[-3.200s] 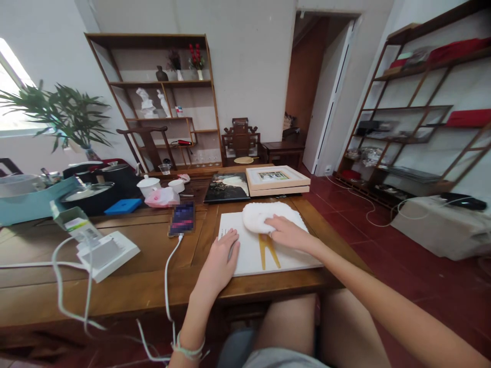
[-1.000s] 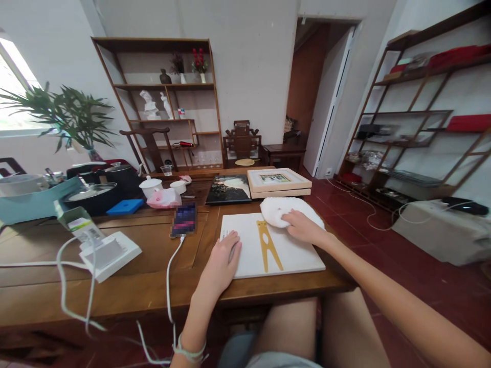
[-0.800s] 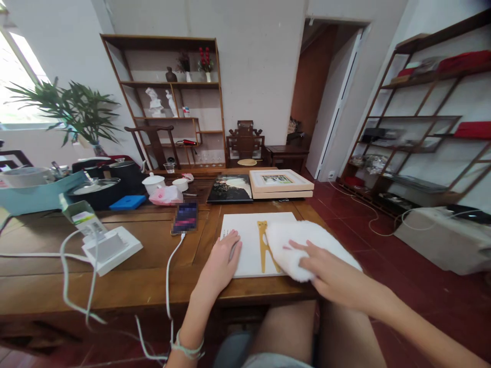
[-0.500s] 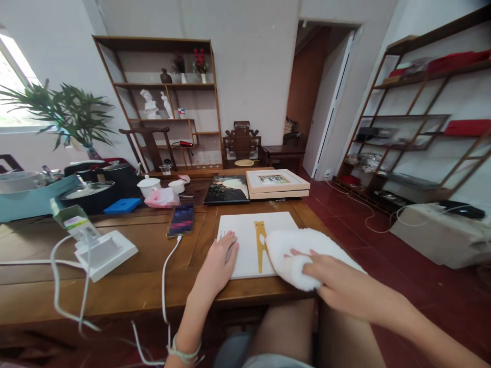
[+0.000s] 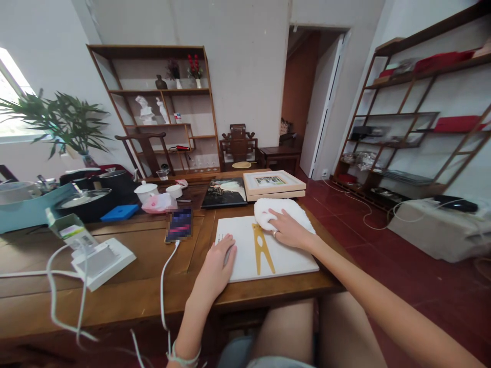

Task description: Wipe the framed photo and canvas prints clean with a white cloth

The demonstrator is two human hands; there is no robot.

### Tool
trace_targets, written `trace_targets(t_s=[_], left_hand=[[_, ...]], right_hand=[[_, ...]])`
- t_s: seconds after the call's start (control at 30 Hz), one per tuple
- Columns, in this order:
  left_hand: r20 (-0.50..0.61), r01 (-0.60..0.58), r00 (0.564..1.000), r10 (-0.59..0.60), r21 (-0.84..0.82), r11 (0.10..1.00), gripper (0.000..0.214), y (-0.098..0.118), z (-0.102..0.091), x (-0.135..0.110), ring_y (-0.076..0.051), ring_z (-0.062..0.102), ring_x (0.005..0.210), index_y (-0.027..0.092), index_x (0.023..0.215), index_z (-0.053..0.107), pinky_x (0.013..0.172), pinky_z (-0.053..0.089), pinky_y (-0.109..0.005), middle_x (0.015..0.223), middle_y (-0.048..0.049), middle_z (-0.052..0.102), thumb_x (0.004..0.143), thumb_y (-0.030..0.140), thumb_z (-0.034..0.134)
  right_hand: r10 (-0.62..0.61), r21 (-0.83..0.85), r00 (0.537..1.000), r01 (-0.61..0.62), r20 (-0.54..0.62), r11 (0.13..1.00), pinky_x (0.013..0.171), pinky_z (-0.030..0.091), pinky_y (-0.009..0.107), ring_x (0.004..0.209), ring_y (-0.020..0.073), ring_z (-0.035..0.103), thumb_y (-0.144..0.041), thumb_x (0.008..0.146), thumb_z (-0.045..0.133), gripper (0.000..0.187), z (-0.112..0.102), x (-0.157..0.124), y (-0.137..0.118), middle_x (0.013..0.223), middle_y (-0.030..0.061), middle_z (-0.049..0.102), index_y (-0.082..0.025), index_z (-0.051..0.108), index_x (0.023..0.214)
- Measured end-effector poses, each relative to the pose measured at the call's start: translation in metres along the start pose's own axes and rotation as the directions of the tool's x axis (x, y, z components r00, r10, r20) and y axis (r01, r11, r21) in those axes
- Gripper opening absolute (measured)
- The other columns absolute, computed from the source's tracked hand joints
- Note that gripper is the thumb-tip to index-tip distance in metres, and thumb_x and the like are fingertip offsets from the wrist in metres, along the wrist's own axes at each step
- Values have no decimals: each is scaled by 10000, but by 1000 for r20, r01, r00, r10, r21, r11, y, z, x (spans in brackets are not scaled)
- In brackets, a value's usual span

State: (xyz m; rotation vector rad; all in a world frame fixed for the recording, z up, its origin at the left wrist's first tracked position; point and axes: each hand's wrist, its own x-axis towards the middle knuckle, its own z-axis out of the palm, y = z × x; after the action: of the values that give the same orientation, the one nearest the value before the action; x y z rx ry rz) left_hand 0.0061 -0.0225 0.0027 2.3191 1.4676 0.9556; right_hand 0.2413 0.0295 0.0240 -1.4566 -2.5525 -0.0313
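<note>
A white board [image 5: 240, 266] with a yellow long-legged figure [image 5: 263, 253] on it lies flat at the table's front edge. My left hand [image 5: 218, 260] rests on the board's left edge, its fingers stretched out and the thumb apart. Over the board's upper right part, my right hand [image 5: 289, 230] grips a white fluffy cloth [image 5: 264, 207] that covers the top of the figure and that corner of the board. A ring shows on one right-hand finger.
Beyond the board lie a dark picture panel [image 5: 224, 193] and stacked light wooden frames [image 5: 274, 185]. To the left are a phone [image 5: 178, 226] on a white cable [image 5: 161, 286], an opened white box [image 5: 103, 260], a blue block [image 5: 119, 212] and a black pan [image 5: 84, 203].
My right hand has moved the cloth up and away from me, from the board's lower right to its upper right, uncovering more of the yellow figure. The left hand stays put.
</note>
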Motion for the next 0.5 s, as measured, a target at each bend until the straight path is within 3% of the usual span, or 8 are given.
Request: trace_targets(t_s=[0.17, 0.33, 0.43, 0.5], left_hand=[[2, -4, 1000, 4, -9, 1000, 313, -1, 1, 0, -233, 470, 1200, 185, 1080, 589, 1014, 342, -444, 1220, -116, 576, 880, 286, 370], [22, 10, 1000, -10, 7, 1000, 335, 0, 1, 1, -232, 457, 1211, 158, 1087, 584, 1022, 331, -432, 1232, -129, 565, 884, 297, 356], [16, 8, 1000, -9, 7, 1000, 327, 0, 1, 1, -230, 462, 1208, 169, 1075, 590, 1021, 334, -426, 1226, -121, 571, 882, 299, 359], [14, 4, 1000, -4, 4, 1000, 322, 0, 1, 0, -228, 462, 1208, 174, 1070, 591, 1021, 335, -422, 1225, -117, 572, 882, 295, 360]], right_hand=[[-66, 47, 995, 62, 73, 997, 1064, 134, 499, 1338, 236, 155, -49, 671, 414, 369, -16, -59, -23, 1383, 185, 357, -106, 599, 984], [-124, 216, 965, 73, 232, 974, 1097, 106, 438, 1349, 196, 107, -54, 710, 403, 302, -47, -116, -45, 1431, 76, 303, -164, 603, 907], [-92, 290, 947, -2, 309, 957, 1092, 154, 415, 1344, 208, 133, -166, 820, 391, 276, -54, -126, -42, 1439, 11, 290, -205, 591, 1006], [-12, 296, 951, -85, 310, 951, 1070, 209, 418, 1336, 244, 162, -308, 863, 397, 287, -50, -120, -34, 1429, 22, 315, -218, 575, 1068]])
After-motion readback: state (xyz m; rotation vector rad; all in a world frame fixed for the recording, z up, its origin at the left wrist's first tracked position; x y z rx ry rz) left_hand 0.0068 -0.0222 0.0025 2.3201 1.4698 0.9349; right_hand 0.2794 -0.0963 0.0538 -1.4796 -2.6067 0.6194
